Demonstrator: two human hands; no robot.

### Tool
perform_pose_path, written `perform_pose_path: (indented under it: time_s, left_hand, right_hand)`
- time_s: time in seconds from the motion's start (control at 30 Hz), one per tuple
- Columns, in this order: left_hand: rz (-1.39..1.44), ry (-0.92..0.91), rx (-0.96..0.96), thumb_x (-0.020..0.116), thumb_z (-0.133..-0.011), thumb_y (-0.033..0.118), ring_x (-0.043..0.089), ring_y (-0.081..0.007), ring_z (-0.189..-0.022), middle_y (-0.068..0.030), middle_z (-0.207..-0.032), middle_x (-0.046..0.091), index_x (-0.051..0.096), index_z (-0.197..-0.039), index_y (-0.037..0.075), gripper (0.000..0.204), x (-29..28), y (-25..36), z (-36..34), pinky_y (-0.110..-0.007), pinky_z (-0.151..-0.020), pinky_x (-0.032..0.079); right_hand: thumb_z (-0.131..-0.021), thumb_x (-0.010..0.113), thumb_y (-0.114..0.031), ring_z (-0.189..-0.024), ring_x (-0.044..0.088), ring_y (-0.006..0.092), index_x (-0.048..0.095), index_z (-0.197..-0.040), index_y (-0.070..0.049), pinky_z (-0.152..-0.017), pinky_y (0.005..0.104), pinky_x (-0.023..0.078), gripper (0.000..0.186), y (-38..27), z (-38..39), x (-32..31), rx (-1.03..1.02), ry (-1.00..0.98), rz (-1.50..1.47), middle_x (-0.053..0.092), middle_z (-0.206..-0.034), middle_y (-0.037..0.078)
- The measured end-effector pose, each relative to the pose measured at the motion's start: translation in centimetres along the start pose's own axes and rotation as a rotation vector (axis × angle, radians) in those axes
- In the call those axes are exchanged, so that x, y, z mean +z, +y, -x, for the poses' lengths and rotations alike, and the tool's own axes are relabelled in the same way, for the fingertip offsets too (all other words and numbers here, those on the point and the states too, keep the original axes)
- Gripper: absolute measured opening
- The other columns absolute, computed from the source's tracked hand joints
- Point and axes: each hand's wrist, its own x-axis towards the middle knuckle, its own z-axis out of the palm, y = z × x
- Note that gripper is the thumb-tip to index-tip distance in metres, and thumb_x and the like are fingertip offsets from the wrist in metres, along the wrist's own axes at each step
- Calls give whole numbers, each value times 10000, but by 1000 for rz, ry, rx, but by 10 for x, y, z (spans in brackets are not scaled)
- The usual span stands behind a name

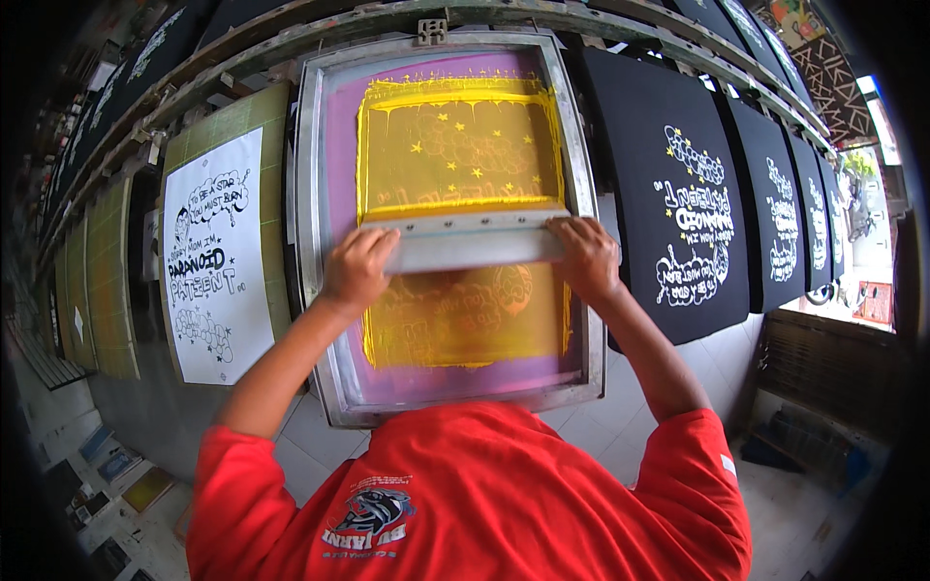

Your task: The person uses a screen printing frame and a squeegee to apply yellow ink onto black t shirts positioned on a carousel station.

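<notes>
Squeegee (470,244) gripped at both ends, across a yellow-inked screen

Left hand (360,266) clasps the squeegee's left end, fingers bent over its far edge. Right hand (588,257) grasps the opposite end in like fashion; thumbs mostly hidden, so their exact placing cannot be told. Both forearms reach out from red sleeves, part of a red shirt (465,484) with a dark and white print.

Squeegee lies crosswise, about midway along the screen, inside its pale metal frame (315,213). Small dark fixings dot its upper strip. Yellow ink (463,206) banked in a bright line along the far side of the tool; another thick ridge higher up, thinner film on the near side. Mesh border (341,126) purple. Lettering and stars show faintly through the mesh. Metal hinge (432,31) at the frame's far edge, beside a long rail (542,17).

Left of frame: white sheet (218,261) with black lettering and cartoon, on a greenish board (232,108). Right: black panel (620,145), white lettering, small yellow stars near its far end. More dark panels (760,232) ranked beyond. Pale tiled floor (620,397) below.
</notes>
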Motion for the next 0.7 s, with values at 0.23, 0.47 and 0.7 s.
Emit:
perform_pose_path:
  time_s: [0.23,0.47,0.7]
  left_hand:
    - [-57,9,-35,755,-639,48,652,-290,-921,-99,-1003,662,686,-1086,108,456,31,-86,-111,-394,-808,557]
    - [115,-155,-74,784,-688,214,671,-347,-761,-164,-794,686,702,-910,59,284,2,-152,-221,-411,-702,529]
    - [135,-105,-73,770,-700,183,679,-349,-857,-187,-869,695,714,-983,38,323,-5,-132,-201,-395,-754,535]
  right_hand:
    - [-673,768,-145,-990,637,286,656,-1036,-128,-816,412,548,380,66,-120,30,-13,45,52,675,-1056,60]
    - [-680,765,-377,-850,680,345,711,-1006,-118,-769,431,544,419,103,-242,3,56,-226,89,707,-882,147]
    - [-687,769,-347,-854,675,342,715,-1003,-132,-778,428,541,386,81,-221,-8,122,-197,73,708,-883,134]
